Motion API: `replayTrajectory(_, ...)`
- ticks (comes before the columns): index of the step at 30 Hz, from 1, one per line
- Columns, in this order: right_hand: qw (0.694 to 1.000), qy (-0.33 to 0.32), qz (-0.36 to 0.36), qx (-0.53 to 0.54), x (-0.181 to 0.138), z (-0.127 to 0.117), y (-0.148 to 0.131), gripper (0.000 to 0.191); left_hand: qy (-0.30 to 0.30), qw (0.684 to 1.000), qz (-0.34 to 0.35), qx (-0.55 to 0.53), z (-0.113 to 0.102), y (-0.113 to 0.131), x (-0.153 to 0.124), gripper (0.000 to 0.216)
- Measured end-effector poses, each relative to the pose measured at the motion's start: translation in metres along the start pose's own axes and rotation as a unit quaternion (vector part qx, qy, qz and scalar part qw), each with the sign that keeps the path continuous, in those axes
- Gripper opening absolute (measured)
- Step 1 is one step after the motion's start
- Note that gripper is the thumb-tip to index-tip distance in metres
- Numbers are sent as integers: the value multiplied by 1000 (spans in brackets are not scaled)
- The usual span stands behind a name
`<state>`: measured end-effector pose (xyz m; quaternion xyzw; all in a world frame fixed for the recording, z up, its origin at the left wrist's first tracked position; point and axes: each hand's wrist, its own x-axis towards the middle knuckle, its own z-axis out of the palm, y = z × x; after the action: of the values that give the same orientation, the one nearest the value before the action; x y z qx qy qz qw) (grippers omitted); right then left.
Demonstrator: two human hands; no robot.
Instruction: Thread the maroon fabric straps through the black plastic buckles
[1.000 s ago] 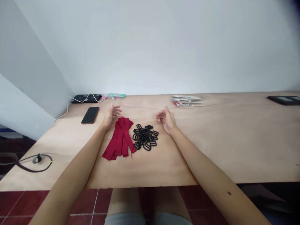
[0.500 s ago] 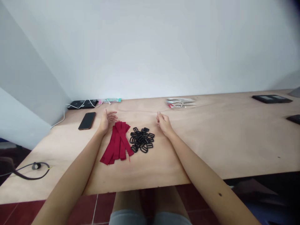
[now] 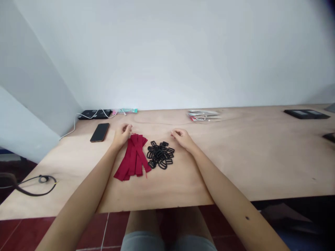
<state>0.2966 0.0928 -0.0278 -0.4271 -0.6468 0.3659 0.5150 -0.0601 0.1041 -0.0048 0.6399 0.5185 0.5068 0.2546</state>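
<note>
A bundle of dark red fabric strips (image 3: 134,157) lies on the wooden table (image 3: 235,167), fanned toward me. Right beside it is a pile of several black plastic slide buckles (image 3: 160,154). My left hand (image 3: 121,135) rests at the far end of the red strips, fingers curled down and touching their top edge. My right hand (image 3: 181,137) lies palm down just right of the buckles, fingers curled under, with nothing visible in it.
A black phone (image 3: 99,132) lies left of my left hand. A black power strip with white cables (image 3: 94,114) sits at the back left. Flat packets (image 3: 204,115) lie at the back centre, dark trays (image 3: 306,113) at far right, a black cable (image 3: 34,183) at left.
Both hands turned from palms facing each other and raised to lowered onto the table with fingers curled. The left hand now touches the top of the red strips.
</note>
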Motion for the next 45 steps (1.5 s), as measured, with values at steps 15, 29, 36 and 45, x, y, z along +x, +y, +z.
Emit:
replayTrajectory(15,969,-206,-47,-127,-6,-7,2,23,-75,903,-69,417,7,53,-26,39)
replayTrajectory(29,963,-223,-69,-138,-4,-1,4,23,2,985,-103,-135,-1,60,-15,45)
replayTrajectory(36,956,-219,-93,-170,-2,5,0,19,40,969,40,-240,-60,141,0,40)
replayTrajectory(45,971,-214,-25,-108,-6,9,-8,21,-39,989,142,4,8,134,-31,17)
